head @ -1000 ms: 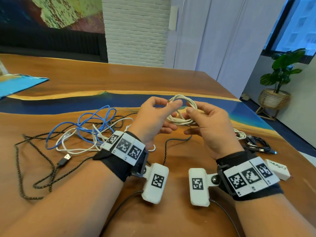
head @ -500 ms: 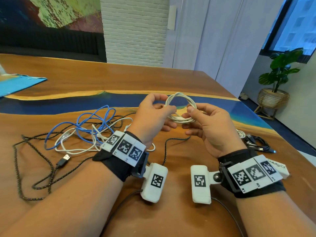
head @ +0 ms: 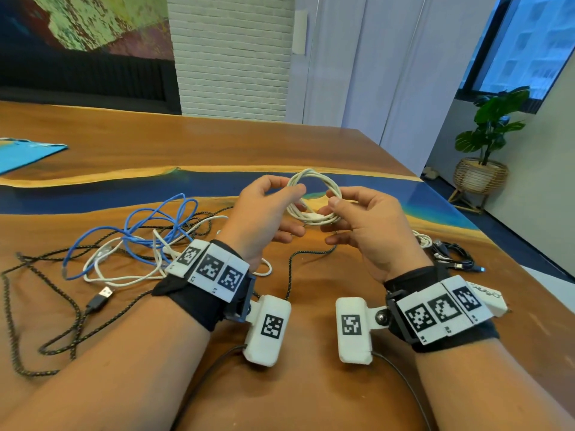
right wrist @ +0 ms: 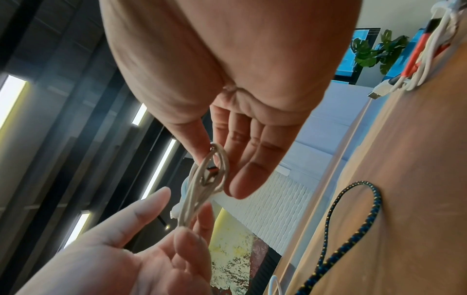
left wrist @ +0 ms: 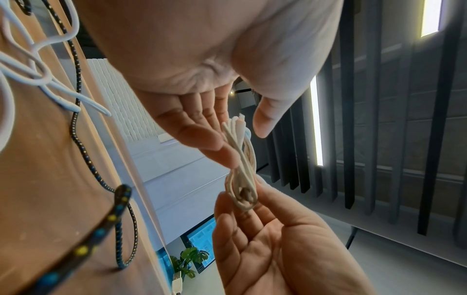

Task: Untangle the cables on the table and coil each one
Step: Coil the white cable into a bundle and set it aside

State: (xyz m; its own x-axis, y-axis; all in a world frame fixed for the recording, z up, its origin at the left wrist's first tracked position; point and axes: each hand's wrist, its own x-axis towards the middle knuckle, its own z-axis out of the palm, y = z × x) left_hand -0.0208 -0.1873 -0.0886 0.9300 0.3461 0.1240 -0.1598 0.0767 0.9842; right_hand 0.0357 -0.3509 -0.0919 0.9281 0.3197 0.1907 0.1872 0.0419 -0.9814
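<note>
A small white cable coil (head: 314, 194) is held up above the table between both hands. My left hand (head: 292, 200) holds its left side between thumb and fingers, and in the left wrist view the coil (left wrist: 240, 159) lies against those fingers. My right hand (head: 334, 209) pinches the right side, thumb over fingers, with a plug tucked in the loops (right wrist: 209, 171). On the table to the left, a blue cable (head: 149, 222), a loose white cable (head: 124, 275) and a black braided cable (head: 31, 306) lie tangled together.
A black USB plug (head: 101, 298) lies near my left forearm. Coiled dark cables (head: 451, 256) and a white bundle (head: 423, 239) sit at the right table edge, beside a small white block (head: 491, 301). A blue sheet (head: 21, 154) lies far left.
Both hands have kept hold of the white coil and raised it a little. The fingers have shifted along its loops, and the ring now stands more upright.
</note>
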